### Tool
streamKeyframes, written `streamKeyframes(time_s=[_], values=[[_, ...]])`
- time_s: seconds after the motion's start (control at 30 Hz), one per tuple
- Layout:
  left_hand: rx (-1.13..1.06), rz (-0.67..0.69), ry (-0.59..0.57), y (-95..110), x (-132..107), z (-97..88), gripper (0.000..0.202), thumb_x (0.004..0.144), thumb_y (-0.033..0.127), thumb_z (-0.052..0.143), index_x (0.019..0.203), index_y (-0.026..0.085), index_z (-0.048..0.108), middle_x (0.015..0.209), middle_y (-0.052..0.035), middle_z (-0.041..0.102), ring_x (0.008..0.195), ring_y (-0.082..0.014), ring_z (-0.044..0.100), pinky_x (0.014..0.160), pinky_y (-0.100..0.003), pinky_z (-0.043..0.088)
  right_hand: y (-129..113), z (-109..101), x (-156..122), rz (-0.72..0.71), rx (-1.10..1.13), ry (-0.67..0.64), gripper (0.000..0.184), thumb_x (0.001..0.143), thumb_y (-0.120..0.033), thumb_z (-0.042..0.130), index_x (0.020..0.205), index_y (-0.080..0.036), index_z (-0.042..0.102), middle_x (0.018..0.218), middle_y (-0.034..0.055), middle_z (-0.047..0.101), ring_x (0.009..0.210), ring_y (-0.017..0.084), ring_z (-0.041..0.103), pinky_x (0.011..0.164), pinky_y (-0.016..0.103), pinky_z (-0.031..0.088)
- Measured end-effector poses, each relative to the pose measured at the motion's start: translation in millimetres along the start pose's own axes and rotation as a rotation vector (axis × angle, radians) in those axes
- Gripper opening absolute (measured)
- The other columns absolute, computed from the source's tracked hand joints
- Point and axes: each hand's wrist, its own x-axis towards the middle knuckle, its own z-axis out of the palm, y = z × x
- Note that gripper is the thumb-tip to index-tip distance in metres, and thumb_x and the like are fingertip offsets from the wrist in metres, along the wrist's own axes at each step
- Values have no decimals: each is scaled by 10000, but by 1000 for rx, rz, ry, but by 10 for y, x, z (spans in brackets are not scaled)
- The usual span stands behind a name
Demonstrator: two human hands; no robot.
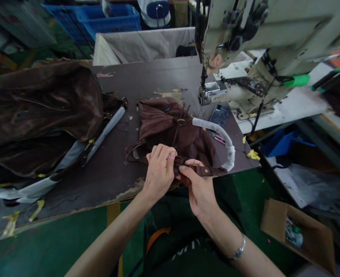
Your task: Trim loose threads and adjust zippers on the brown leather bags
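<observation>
A brown leather bag [170,129] lies crumpled on the dark work table, with a white-wrapped curved handle [225,142] arching off its right side. My left hand [159,171] pinches the bag's dark leather strap near its middle, with the fingers curled over it. My right hand [200,188] grips the same leather strap [204,171] from below, just left of a round metal stud. Part of the strap is hidden by my fingers. A second, larger brown leather piece [39,104] with white-wrapped edges lies to the left, apart from both hands.
An industrial sewing machine [245,65] stands at the upper right, with its head above the table [129,82]. A phone [220,115] and a pink-handled tool [216,136] lie near the handle. A cardboard box [299,234] sits on the floor at the right, and a cloth-lined bin [141,42] stands behind the table.
</observation>
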Motion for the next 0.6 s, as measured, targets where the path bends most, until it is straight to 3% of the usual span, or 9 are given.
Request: streamKeyframes(time_s=[0.17,0.6], values=[[-26,9,11,-5,-6,14,169,966,222,385,877,177,522,911,-39,563,889,-192,485,760,-344,324,-61,-2,-41,4,17,-6,228,624,-77,693,806,-175,596,689,-49,607,625,110,602,602,230,513],[-47,18,28,-21,-8,17,159,961,214,400,861,175,517,898,-34,558,884,-184,488,768,-345,336,2,-32,1,-40,-34,-11,257,629,-148,782,817,-170,607,666,-45,618,597,118,608,642,273,532]])
